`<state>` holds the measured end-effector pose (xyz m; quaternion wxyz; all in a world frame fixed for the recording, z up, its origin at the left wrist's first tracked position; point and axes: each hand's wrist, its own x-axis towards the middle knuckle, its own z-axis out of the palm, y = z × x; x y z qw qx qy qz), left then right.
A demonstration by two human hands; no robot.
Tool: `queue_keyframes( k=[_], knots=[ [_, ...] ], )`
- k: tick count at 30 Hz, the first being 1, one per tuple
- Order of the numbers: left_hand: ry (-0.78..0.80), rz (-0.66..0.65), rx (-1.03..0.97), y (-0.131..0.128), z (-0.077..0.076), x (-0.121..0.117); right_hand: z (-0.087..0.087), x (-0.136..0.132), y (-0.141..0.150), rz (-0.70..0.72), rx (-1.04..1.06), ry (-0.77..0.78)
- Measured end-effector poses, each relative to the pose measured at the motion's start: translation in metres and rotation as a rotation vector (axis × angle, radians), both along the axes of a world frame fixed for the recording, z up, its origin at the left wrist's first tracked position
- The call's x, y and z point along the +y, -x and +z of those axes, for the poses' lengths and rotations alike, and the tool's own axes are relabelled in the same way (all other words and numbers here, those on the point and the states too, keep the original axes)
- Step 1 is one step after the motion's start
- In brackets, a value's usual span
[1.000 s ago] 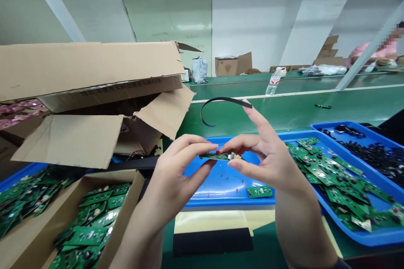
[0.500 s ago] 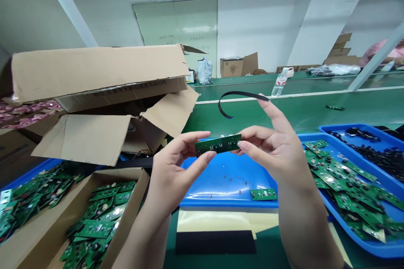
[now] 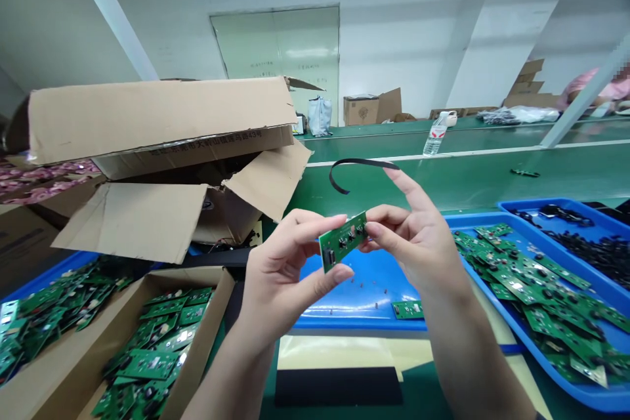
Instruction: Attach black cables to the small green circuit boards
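A small green circuit board (image 3: 343,240) is held up in front of me, tilted with its right end higher. My left hand (image 3: 290,269) grips its left end between thumb and fingers. The right end is pinched by my right hand (image 3: 411,230), whose index finger stretches up. A curved black strip (image 3: 361,162) clings to that fingertip and arcs out to the left. Below the hands lies a blue tray (image 3: 354,321) with tiny brown bits and another circuit board (image 3: 407,310) in it.
On the right, a blue tray (image 3: 556,390) holds many boards; another (image 3: 546,203) holds black parts. At left stand an open carton (image 3: 224,282) of boards and stacked cardboard boxes (image 3: 162,111). A black rectangular sheet (image 3: 338,386) lies in front; a water bottle (image 3: 436,136) stands behind.
The board has turned and tilted, its left end now lower and nearer to me. My right hand has shifted slightly left, and the black strip moved left and down with it.
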<state>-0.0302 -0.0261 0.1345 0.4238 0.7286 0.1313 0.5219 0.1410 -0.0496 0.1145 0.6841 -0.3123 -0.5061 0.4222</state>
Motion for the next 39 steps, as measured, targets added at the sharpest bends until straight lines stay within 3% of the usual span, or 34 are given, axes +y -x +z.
queue_keyframes(
  k=[4,10,14,19,25,28,34,39],
  knots=[
    [-0.019,0.107,-0.159,0.0,-0.004,0.003,-0.002,-0.002,0.003,0.022,-0.097,-0.07],
    [0.36,0.077,-0.524,0.006,0.01,0.007,-0.006,-0.001,-0.001,-0.214,-0.358,-0.234],
    [0.544,0.073,-0.583,0.014,0.022,0.008,-0.008,0.0,-0.006,-0.32,-0.497,-0.316],
    [0.424,0.143,-0.499,0.022,0.023,0.01,-0.01,-0.001,-0.013,-0.495,-0.54,-0.323],
    [0.261,0.244,0.01,0.013,0.004,0.008,-0.004,-0.006,-0.009,-0.366,-0.645,-0.421],
    [0.225,0.226,0.153,0.003,0.0,0.003,-0.002,-0.008,-0.005,-0.332,-0.737,-0.473],
    [0.228,0.205,0.147,0.0,0.003,0.004,-0.003,-0.006,-0.006,-0.322,-0.787,-0.504],
    [0.39,-0.018,0.13,0.003,0.003,0.006,-0.004,0.001,-0.012,-0.312,-0.829,-0.566]
  ],
)
